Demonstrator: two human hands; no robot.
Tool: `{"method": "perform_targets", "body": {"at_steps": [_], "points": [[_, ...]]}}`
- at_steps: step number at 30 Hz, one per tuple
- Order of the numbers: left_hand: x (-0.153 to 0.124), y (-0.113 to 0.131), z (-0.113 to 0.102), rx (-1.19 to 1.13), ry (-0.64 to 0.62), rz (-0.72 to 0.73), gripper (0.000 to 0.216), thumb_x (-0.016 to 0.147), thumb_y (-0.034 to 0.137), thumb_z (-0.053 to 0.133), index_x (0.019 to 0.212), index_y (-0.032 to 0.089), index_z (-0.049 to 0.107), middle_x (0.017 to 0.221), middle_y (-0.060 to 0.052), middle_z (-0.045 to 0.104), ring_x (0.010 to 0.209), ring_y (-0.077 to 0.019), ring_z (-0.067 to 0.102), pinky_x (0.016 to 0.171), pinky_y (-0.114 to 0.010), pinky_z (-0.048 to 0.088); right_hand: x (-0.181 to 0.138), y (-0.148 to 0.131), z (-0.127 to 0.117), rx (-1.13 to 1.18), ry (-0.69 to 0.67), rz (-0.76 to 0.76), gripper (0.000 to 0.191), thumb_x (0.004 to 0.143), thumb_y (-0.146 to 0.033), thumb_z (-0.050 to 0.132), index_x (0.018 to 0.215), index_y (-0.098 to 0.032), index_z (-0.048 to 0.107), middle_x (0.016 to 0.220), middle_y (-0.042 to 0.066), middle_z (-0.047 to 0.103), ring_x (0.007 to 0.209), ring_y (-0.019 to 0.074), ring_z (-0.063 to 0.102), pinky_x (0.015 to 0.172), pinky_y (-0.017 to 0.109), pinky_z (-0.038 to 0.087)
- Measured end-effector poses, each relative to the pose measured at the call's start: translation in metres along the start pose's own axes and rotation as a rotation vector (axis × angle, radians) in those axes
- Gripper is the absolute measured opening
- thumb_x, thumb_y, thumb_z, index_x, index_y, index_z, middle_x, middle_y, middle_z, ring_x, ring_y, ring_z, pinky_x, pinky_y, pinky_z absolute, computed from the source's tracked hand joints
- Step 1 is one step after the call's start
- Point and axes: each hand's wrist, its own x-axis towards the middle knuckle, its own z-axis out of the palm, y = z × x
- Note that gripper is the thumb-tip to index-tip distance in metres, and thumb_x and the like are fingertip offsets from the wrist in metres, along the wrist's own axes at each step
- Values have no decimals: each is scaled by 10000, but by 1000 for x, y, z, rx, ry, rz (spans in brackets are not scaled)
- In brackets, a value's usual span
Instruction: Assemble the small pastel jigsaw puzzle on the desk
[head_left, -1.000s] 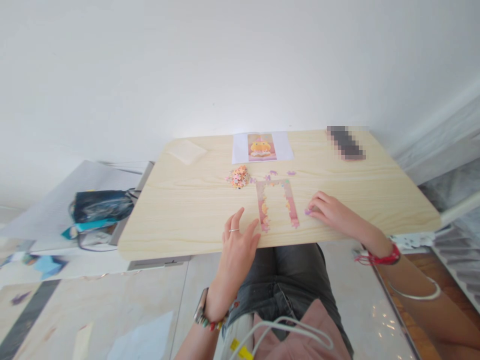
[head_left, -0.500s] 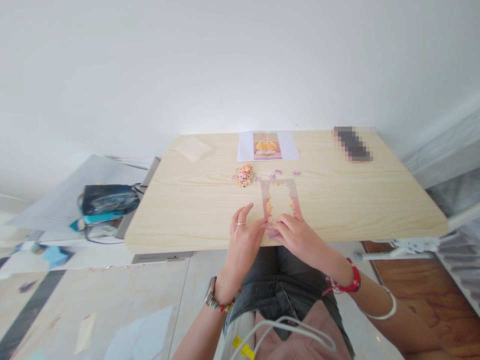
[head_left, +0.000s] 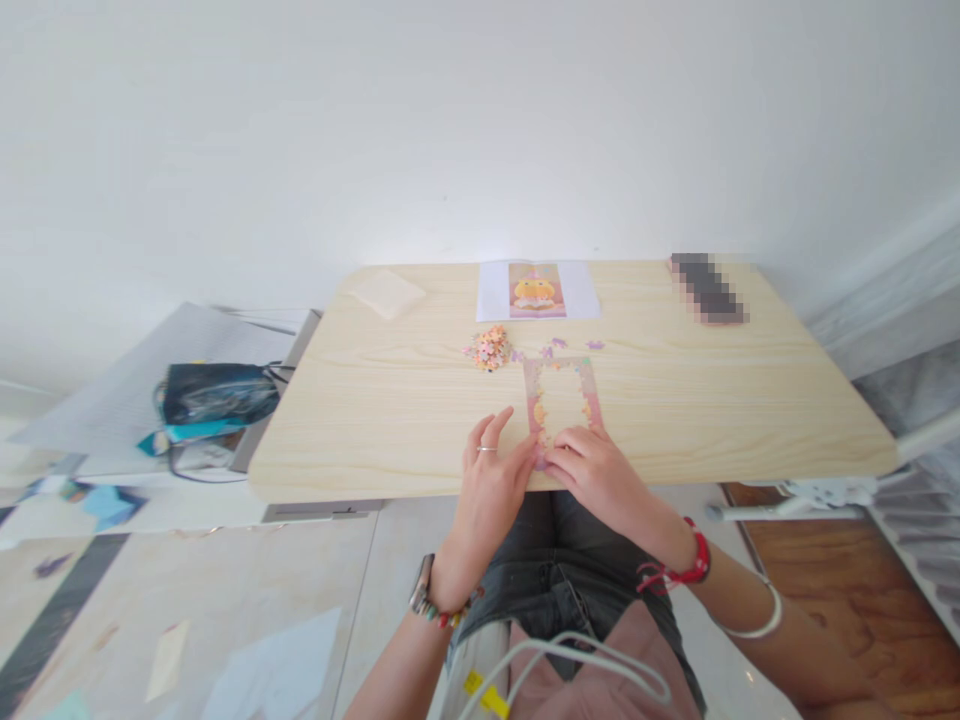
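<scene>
A jigsaw border point(head_left: 532, 385) lies on the table close to its front edge, its middle open to the wood. My left hand point(head_left: 491, 485) is at the lower left corner, thumb tip touching the border, other fingers spread and raised. Across the lower right part rests my right hand point(head_left: 600, 475), its fingers bent and pressed together. Its fingertips meet a purple puzzle piece point(head_left: 541, 463) at the bottom edge, mostly covered. A heap of loose puzzle pieces point(head_left: 491, 348) lies beyond, to the left. Several purple pieces point(head_left: 559, 343) are scattered above the border.
Behind the pieces lies a printed sheet point(head_left: 536, 290) with a yellow cartoon figure. A pale flat packet point(head_left: 388, 293) is at the back left of the wooden table point(head_left: 697, 400), and a blurred-out dark phone-like object point(head_left: 707, 288) at the back right. A dark bag point(head_left: 221, 397) sits left.
My right hand's fingertips have shifted slightly left and down along the bottom edge, closer to my left thumb. Less of the purple piece shows. The left hand has barely moved.
</scene>
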Motion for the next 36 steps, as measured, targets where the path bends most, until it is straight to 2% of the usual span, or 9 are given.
{"method": "perform_targets", "body": {"at_steps": [6, 13, 16, 19, 22, 26, 31, 36], "points": [[-1, -1, 2, 16, 10, -1, 247, 820, 221, 478, 1037, 246, 591, 1270, -91, 342, 1175, -264, 308, 954, -448, 370, -7, -1, 12, -10, 83, 24, 209, 849, -188, 455, 704, -173, 605, 702, 28, 574, 711, 145, 500, 734, 318, 380], [1, 0, 0, 38, 18, -7, 222, 803, 223, 502, 995, 249, 610, 1263, -89, 356, 1144, -275, 340, 925, -471, 390, -11, 0, 7, 54, 153, 24, 193, 851, -186, 451, 773, -170, 627, 752, 44, 590, 731, 144, 516, 711, 299, 397], [1, -1, 0, 34, -3, -12, 251, 807, 206, 492, 1033, 255, 588, 1266, -88, 346, 1147, -270, 336, 931, -465, 384, -12, 16, -5, 69, 229, 95, 174, 844, -197, 459, 847, -172, 632, 819, 60, 595, 773, 157, 527, 726, 307, 410], [2, -3, -2, 29, 6, -3, 288, 812, 207, 483, 1090, 239, 549, 1255, -101, 348, 1149, -263, 334, 935, -455, 383, -8, 48, -18, 66, 280, 196, 176, 837, -209, 465, 861, -178, 637, 829, 57, 591, 787, 163, 535, 742, 316, 419], [8, -8, -5, 52, 50, 18, 282, 814, 223, 482, 1090, 209, 537, 1243, -118, 356, 1145, -269, 338, 927, -462, 388, 7, 86, -29, 109, 225, 267, 182, 829, -209, 459, 835, -192, 641, 811, 44, 584, 768, 156, 545, 700, 290, 442], [24, -17, -9, 101, 106, 60, 255, 806, 218, 495, 1054, 194, 548, 1227, -127, 376, 1131, -272, 358, 919, -475, 389, 39, 115, -35, 122, 127, 225, 164, 796, -177, 482, 810, -196, 644, 788, 34, 571, 748, 147, 547, 694, 275, 440], [37, -24, -11, 124, 171, 63, 243, 796, 208, 506, 1031, 186, 561, 1216, -135, 392, 1126, -271, 377, 915, -469, 391, 90, 101, -21, 87, -26, 116, 174, 802, -204, 481, 752, -160, 642, 807, 54, 582, 756, 138, 532, 695, 246, 400], [30, -27, -13, 139, 164, 57, 239, 805, 206, 487, 1030, 184, 565, 1218, -146, 384, 1140, -276, 369, 910, -476, 391, 130, 77, 5, -62, -156, 138, 195, 790, -243, 485, 706, -128, 618, 744, 67, 582, 679, 146, 515, 628, 248, 365]]}}
